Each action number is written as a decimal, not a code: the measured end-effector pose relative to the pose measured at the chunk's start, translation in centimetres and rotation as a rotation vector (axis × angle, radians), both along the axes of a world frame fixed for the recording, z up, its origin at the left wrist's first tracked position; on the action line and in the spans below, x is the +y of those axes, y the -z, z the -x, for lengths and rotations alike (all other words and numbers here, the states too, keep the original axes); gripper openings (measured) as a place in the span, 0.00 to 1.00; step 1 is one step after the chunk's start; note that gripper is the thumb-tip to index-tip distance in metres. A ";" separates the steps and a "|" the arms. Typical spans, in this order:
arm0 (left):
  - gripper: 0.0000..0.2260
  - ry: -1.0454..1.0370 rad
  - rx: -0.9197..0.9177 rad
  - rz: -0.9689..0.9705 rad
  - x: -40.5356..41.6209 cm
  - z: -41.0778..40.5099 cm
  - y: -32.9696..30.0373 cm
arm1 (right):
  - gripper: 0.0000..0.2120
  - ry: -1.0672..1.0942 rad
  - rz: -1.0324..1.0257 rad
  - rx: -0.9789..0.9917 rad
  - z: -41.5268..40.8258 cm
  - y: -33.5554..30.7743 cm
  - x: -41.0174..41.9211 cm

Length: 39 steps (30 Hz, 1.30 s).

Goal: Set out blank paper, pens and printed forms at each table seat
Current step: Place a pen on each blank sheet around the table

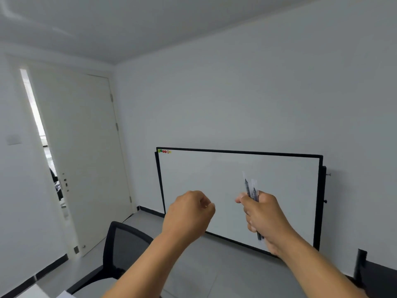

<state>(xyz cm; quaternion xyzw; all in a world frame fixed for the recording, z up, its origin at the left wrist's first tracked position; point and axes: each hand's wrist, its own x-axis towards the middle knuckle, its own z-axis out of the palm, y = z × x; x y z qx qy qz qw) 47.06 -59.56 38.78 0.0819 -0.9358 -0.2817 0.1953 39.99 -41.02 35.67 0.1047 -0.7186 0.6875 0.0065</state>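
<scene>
Raised before a black-framed whiteboard (214, 181) leaning on the wall, the right hand (263, 214) grips a bundle of clear-capped black pens (250, 187), tips upward above the fist. Left hand (189, 214), well apart, curls closed, holding nothing.

A small office meeting room: whiteboard (214, 179) against a plain wall, mesh-backed office chair (122, 244), white door (86, 147).

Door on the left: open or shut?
Open. The door stands swung inward, with a bright gap along its left edge showing the space beyond.
</scene>
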 end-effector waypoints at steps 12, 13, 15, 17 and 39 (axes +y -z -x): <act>0.07 -0.205 -0.035 -0.065 -6.6 21.5 0.2 | 0.10 -0.265 0.064 -0.088 24.8 -0.2 -7.8; 0.07 -0.225 -0.034 -0.084 -7.7 23.1 0.6 | 0.10 -0.290 0.056 -0.096 26.8 0.0 -9.1; 0.07 -0.257 -0.044 -0.099 -10.1 26.5 1.4 | 0.09 -0.335 0.053 -0.108 30.5 0.4 -11.9; 0.07 -0.290 -0.034 -0.103 -12.9 30.2 2.4 | 0.09 -0.368 0.059 -0.137 34.5 1.3 -15.3; 0.07 -0.601 -0.036 -0.112 -43.9 63.3 2.7 | 0.09 -0.662 0.086 -0.197 71.0 1.6 -50.7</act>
